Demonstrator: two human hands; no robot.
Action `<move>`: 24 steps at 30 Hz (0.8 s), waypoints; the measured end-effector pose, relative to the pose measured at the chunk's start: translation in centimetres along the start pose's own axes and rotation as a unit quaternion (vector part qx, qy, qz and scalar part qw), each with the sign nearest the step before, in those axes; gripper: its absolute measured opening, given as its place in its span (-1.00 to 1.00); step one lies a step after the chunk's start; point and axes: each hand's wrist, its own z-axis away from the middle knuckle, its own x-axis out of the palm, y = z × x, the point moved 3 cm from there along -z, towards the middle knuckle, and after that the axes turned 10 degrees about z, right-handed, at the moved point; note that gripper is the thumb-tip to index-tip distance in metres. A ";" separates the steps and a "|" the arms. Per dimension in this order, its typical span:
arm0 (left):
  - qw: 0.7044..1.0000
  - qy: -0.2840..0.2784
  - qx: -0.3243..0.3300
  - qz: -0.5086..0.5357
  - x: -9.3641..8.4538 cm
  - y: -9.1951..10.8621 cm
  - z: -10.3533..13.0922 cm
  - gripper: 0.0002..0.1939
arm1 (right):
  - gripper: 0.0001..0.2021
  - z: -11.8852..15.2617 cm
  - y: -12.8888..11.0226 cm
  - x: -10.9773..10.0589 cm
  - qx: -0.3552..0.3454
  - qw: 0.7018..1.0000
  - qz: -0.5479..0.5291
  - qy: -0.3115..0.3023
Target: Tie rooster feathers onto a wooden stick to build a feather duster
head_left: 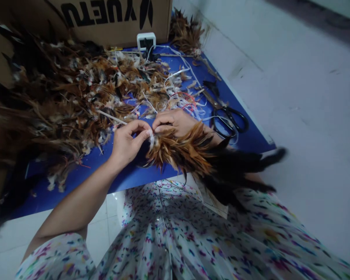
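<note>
A feather duster (189,149) with brown feathers and long black plumes lies across my right forearm, its plumes pointing right past the table's near edge. My left hand (128,142) is closed, thumb and finger pinching a white strip (151,139) at the duster's bound end. Just beside it, my right hand (175,121) has its fingertips pressed together on that same end, partly behind the feathers. A pale thin stick (112,116) sticks out to the left behind my left hand; whether it joins the duster is hidden.
Loose brown and black feathers (72,93) cover the left of the blue table (245,136). To the right lie black-handled scissors (229,116) and tangled white ribbon (196,111). At the back are a small white device (146,40), a cardboard box (119,27) and another feather bunch (185,33) by the wall.
</note>
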 end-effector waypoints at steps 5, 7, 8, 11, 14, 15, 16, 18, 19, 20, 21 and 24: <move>0.997 -0.001 -0.048 0.055 0.2 -0.8 -0.1 -0.83 | -0.75 0.2 -0.5 0.1 0.001 1.000 0.018 0.013; 0.995 -0.002 -0.062 0.076 0.3 -1.1 -0.2 -0.78 | -0.78 0.2 -0.8 0.2 0.024 0.999 0.013 0.023; 0.994 -0.002 -0.069 0.087 0.4 -1.3 -0.3 -0.75 | -0.79 0.3 -0.8 0.3 0.039 0.999 0.006 0.028; 0.991 -0.005 -0.089 0.104 0.5 -1.7 -0.4 -0.70 | -0.82 0.4 -0.9 0.5 0.098 0.994 -0.034 0.036; 0.990 -0.008 -0.099 0.096 0.6 -2.1 -0.4 -0.67 | -0.84 0.5 -0.7 0.7 0.142 0.987 -0.069 0.037; 0.990 -0.008 -0.103 0.093 0.6 -2.2 -0.4 -0.67 | -0.85 0.5 -0.7 0.8 0.151 0.985 -0.078 0.038; 0.990 -0.007 -0.107 0.091 0.6 -2.4 -0.4 -0.67 | -0.86 0.5 -0.7 0.8 0.158 0.983 -0.085 0.043; 0.989 -0.001 -0.117 0.091 0.6 -2.8 -0.4 -0.68 | -0.89 0.5 -0.6 1.0 0.169 0.978 -0.105 0.055; 0.989 0.003 -0.120 0.091 0.7 -3.0 -0.4 -0.67 | -0.90 0.5 -0.6 1.0 0.173 0.976 -0.118 0.060; 0.988 0.007 -0.121 0.092 0.7 -3.2 -0.4 -0.66 | -0.90 0.5 -0.6 1.1 0.176 0.974 -0.130 0.064; 0.988 0.009 -0.119 0.093 0.7 -3.3 -0.4 -0.65 | -0.90 0.5 -0.6 1.2 0.178 0.972 -0.141 0.066; 0.989 -0.004 -0.115 0.095 0.8 -3.4 -0.4 -0.67 | -0.89 0.5 -0.4 1.3 0.191 0.968 -0.147 0.073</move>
